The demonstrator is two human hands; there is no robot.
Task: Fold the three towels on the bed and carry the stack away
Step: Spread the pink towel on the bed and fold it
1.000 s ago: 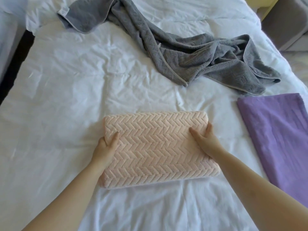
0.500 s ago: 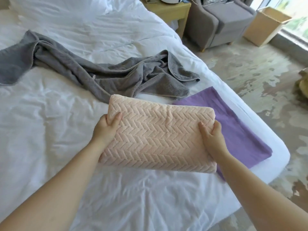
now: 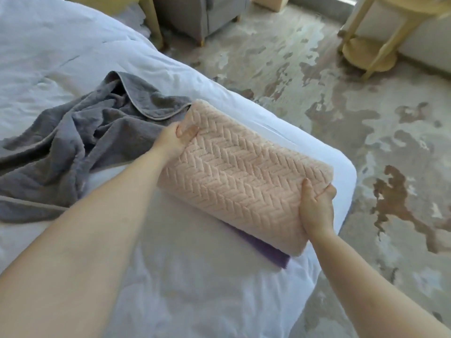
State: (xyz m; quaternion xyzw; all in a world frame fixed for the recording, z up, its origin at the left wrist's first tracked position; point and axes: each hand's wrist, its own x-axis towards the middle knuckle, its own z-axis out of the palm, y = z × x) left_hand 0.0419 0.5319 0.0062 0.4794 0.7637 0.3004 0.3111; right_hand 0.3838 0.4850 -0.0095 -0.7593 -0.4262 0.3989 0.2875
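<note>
pink herringbone towel (image 3: 239, 186), folded into a thick rectangle, is held at both ends near the corner of the bed (image 3: 73, 57): the left hand (image 3: 173, 140) grips the far end, thumb on top, and the right hand (image 3: 317, 208) grips the near end likewise. it sits over the purple towel (image 3: 273, 254), only a corner of which shows beneath; contact between them cannot be confirmed. the grey towel (image 3: 80, 147) lies unfolded and rumpled just beside the left hand, and an armchair (image 3: 202, 15) stands on the mottled floor (image 3: 366, 118) beyond.

Folded pink towel (image 3: 239, 181) lies over the purple towel (image 3: 273, 257), grey towel (image 3: 73, 147) crumpled beside.
</note>
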